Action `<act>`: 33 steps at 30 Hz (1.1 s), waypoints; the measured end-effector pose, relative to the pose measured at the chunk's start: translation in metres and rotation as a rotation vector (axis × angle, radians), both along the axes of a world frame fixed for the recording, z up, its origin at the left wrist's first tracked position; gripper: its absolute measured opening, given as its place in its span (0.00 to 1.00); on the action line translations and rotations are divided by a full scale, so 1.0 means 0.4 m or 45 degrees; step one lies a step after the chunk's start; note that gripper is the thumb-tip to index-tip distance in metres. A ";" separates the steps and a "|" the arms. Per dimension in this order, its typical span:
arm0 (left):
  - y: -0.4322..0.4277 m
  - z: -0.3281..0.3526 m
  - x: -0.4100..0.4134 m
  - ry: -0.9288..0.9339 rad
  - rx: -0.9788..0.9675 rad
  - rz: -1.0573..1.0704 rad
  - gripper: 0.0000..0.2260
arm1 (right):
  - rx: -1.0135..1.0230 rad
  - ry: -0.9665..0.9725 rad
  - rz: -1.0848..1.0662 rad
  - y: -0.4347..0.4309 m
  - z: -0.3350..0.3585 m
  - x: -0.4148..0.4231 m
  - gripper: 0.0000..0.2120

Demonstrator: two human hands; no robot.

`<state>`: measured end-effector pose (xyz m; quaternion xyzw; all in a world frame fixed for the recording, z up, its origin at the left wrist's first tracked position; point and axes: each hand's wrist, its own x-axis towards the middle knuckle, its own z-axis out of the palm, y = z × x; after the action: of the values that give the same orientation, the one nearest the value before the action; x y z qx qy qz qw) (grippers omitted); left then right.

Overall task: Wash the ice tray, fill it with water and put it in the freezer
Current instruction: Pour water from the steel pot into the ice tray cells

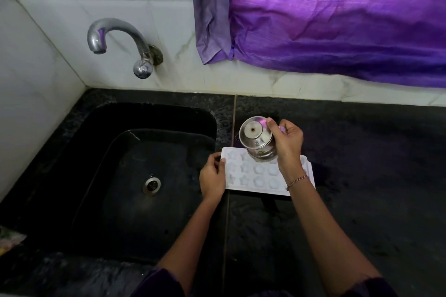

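Note:
A white ice tray (253, 176) with star- and flower-shaped cells lies flat on the black counter, just right of the sink. My left hand (212, 177) grips its left edge. My right hand (287, 142) holds a small steel cup (257, 138) tipped steeply, its bottom turned up towards me and its mouth down over the tray's back row. My right wrist and forearm cover part of the tray's right side. I cannot tell whether water is running from the cup.
A black sink (135, 176) with a steel drain (151, 184) lies left of the tray. A chrome tap (115, 38) juts from the white tiled wall, with no water running. A purple cloth (325, 14) hangs at the back right. The black counter (374, 164) stretches to the right.

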<state>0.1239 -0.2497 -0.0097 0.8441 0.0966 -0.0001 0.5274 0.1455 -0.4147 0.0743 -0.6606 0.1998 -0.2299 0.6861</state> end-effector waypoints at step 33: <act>-0.001 -0.046 0.000 -0.102 -0.071 0.087 0.10 | -0.575 -0.030 0.024 0.022 -0.001 -0.008 0.21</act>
<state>0.1240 -0.2501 -0.0282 0.8247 0.1042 0.0490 0.5537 0.1421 -0.4058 0.0741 -0.7965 0.1291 -0.2702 0.5253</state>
